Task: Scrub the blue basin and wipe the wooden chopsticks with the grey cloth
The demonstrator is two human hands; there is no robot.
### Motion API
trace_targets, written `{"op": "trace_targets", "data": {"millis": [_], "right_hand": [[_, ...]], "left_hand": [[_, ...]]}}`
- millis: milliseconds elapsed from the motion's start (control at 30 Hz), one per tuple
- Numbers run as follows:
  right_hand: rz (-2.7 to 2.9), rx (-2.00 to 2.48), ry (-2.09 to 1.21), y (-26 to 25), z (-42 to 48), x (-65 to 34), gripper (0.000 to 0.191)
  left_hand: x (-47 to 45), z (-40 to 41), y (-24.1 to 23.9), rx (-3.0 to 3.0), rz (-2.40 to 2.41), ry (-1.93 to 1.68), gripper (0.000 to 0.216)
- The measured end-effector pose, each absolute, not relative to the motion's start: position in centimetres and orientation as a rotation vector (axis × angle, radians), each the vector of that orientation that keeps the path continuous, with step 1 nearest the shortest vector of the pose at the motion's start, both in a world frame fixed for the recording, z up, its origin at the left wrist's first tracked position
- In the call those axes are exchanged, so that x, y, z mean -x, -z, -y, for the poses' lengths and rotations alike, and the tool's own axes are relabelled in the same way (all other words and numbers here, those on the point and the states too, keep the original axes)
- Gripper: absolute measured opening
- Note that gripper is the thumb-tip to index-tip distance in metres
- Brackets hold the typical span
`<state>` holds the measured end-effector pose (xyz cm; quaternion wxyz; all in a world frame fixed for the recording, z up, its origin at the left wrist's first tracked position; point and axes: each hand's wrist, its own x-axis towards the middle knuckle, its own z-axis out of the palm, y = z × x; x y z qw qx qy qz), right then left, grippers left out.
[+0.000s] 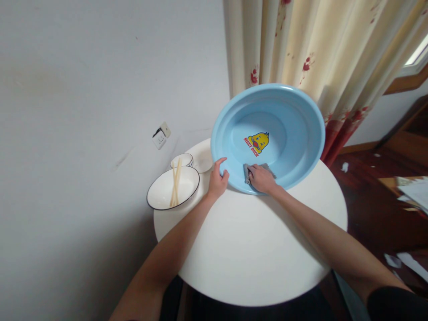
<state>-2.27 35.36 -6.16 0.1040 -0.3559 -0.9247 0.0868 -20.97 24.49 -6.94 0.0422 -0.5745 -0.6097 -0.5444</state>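
Observation:
A light blue plastic basin (297, 111) with a yellow duck picture (258, 142) stands on a round white table (254, 240). My left hand (219, 178) grips the basin's near left rim, fingers curled over the edge. My right hand (261, 178) reaches inside the near wall of the basin and presses a grey cloth (249, 171) against it, fingers closed on the cloth.
Left of the basin, a white bowl (157, 191) with a dark rim holds wooden chopsticks (175, 183). A smaller bowl (185, 158) and a white plate (202, 160) sit behind it. A wall socket (161, 136) is on the grey wall. Flowered curtains (317, 44) hang behind.

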Motion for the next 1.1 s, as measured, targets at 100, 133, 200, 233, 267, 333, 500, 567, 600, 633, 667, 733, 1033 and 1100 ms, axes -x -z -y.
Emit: {"op": "trace_targets", "data": {"millis": [100,133,200,233,267,333,500,567,600,633,667,733,1033,1100], "right_hand": [[2.722,1.039,-0.243,6.32,-35.44,2.3,0.038],[2.72,1.034,-0.238,6.35,-35.45,2.3,0.038],[2.72,1.026,-0.235,6.36,-35.45,2.3,0.037],[2.719,1.026,-0.236,6.34,-35.44,2.3,0.037],[2.72,1.026,-0.24,6.3,-35.41,2.29,0.037],[2.726,1.033,-0.248,6.19,-35.35,2.29,0.038],[2.736,1.045,-0.256,5.98,-35.19,2.27,0.038],[2.731,1.044,-0.254,5.98,-35.17,2.26,0.038],[2.729,1.045,-0.253,5.99,-35.17,2.25,0.038],[2.728,1.048,-0.253,6.0,-35.17,2.25,0.038],[2.73,1.051,-0.254,6.02,-35.18,2.26,0.039],[2.736,1.059,-0.255,6.05,-35.2,2.29,0.039],[2.725,1.041,-0.248,6.02,-35.21,2.24,0.037],[2.731,1.046,-0.249,6.05,-35.21,2.29,0.038]], "left_hand": [[20.97,-24.51,6.96,1.753,1.87,1.658,0.048],[20.97,-24.52,6.99,1.751,1.872,1.655,0.048],[21.0,-24.55,7.07,1.747,1.877,1.65,0.047],[21.01,-24.56,7.12,1.745,1.876,1.65,0.047],[21.04,-24.58,7.16,1.745,1.875,1.652,0.047],[21.08,-24.62,7.24,1.746,1.87,1.656,0.047],[21.15,-24.62,7.29,1.744,1.874,1.647,0.047],[21.13,-24.6,7.28,1.74,1.868,1.647,0.046],[21.12,-24.6,7.28,1.74,1.866,1.647,0.046],[21.11,-24.6,7.27,1.739,1.865,1.646,0.046],[21.09,-24.6,7.27,1.738,1.867,1.646,0.046],[21.07,-24.6,7.26,1.736,1.872,1.647,0.046],[21.15,-24.66,7.39,1.742,1.858,1.658,0.047],[21.19,-24.76,7.48,1.743,1.857,1.647,0.047]]}}
